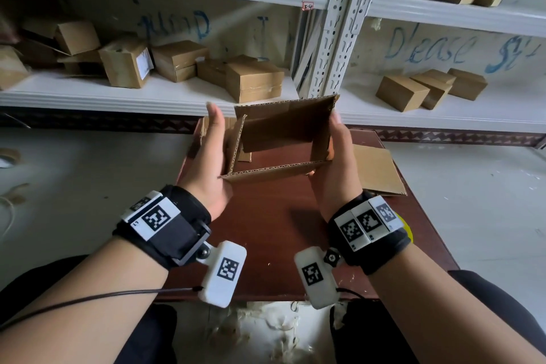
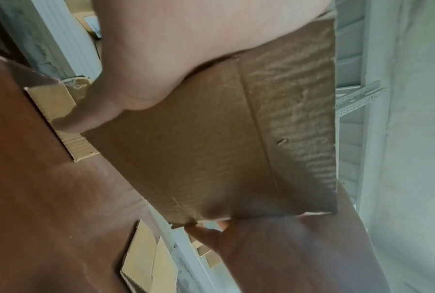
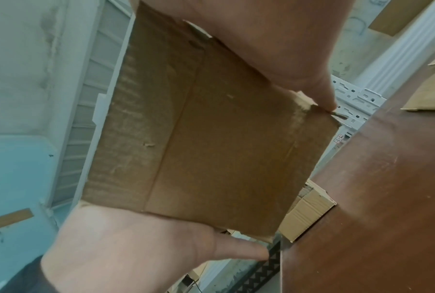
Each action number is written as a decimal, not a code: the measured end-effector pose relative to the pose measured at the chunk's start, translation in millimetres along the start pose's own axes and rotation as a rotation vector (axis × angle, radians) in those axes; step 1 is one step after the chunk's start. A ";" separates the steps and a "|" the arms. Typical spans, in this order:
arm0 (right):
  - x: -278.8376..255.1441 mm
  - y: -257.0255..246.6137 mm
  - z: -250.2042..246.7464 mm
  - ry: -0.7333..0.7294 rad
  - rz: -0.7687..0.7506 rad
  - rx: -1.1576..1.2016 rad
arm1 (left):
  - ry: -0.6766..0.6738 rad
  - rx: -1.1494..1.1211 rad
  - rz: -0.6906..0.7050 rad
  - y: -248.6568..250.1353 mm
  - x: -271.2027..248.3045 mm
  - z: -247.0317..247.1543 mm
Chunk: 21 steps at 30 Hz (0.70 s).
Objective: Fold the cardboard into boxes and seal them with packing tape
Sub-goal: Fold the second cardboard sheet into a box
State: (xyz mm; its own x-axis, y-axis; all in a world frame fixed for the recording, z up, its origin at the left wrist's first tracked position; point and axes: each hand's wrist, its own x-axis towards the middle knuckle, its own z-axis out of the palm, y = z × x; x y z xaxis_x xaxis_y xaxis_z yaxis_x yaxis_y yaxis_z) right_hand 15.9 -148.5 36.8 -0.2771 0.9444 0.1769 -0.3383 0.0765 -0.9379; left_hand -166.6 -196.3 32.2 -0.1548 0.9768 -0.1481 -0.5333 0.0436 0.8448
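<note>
I hold a brown cardboard box (image 1: 283, 133) opened into a rectangular sleeve, open at top and bottom, above the brown table (image 1: 266, 230). My left hand (image 1: 209, 156) presses flat against its left wall with straight fingers pointing up. My right hand (image 1: 336, 162) lies flat against the right wall. The box is carried between the two palms. In the left wrist view the near panel of the cardboard (image 2: 211, 148) fills the middle, between the left palm (image 2: 161, 49) and the right hand (image 2: 286, 247). The right wrist view has the same panel (image 3: 211, 138) between my right palm (image 3: 123, 247) and the left hand (image 3: 261, 39).
A flat cardboard sheet (image 1: 378, 168) lies on the table's right side, another flat piece (image 1: 204, 130) behind my left hand. White shelves behind hold several folded boxes (image 1: 254, 80) (image 1: 428, 89). A yellow object (image 1: 407, 230) peeks out beside my right wrist. A round roll (image 1: 9, 156) sits at the far left.
</note>
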 end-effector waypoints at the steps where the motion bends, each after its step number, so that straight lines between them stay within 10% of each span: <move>1: -0.4 -2.3 -0.2 -0.007 0.003 -0.013 | -0.027 -0.013 0.005 0.1 -2.6 0.9; 21: 0.0 6.9 -2.2 0.069 -0.049 -0.022 | -0.023 -0.015 0.079 0.0 7.8 0.6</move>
State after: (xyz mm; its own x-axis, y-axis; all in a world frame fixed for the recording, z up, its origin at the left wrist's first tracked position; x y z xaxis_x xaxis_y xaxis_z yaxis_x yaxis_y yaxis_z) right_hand 15.5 -147.3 29.8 -0.1982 0.9591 0.2022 -0.3296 0.1291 -0.9353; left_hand -167.4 -188.5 31.3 -0.1777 0.9816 -0.0692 -0.5327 -0.0368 0.8455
